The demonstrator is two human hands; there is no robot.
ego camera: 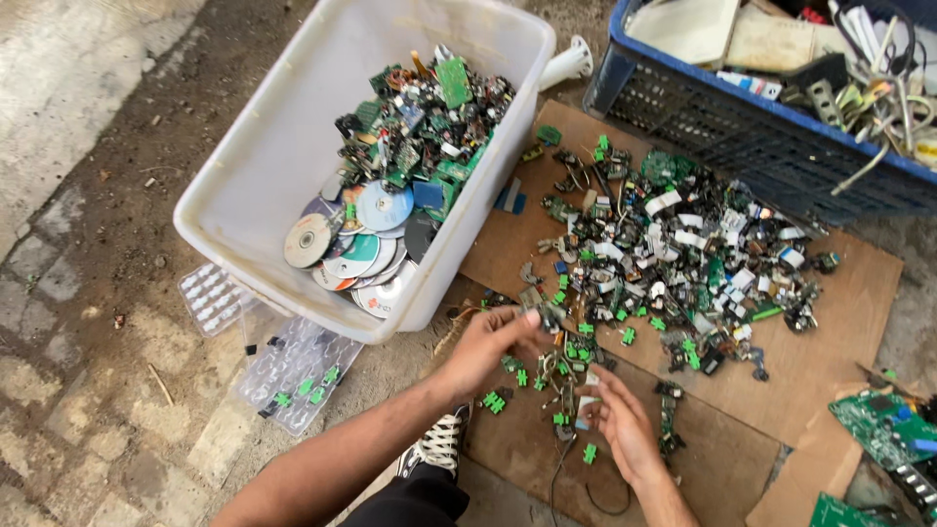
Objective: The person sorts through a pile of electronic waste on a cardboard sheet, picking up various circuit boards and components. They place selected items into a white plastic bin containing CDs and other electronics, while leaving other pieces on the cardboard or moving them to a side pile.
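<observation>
Left hand [488, 344] pinches a small part, right hand [617, 418] half curled; upper left, white tub [283, 146] holds discs [356, 244] (shiny) and circuit boards [420, 117] — blue crate [742, 137] holds cables.

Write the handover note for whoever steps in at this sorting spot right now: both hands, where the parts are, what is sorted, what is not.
Left hand: fingers pinch a small dark electronic part at the near edge of the scrap pile; grip looks closed.
Right hand: fingers rest on a small pale component on the brown cardboard sheet; whether it grips is unclear.
Done: the white plastic tub already holds green circuit boards and shiny discs.
Left: a wide heap of mixed green and white electronic scraps covers the cardboard; loose green connectors lie by the hands. The blue plastic crate holds cables and flat panels.
</observation>
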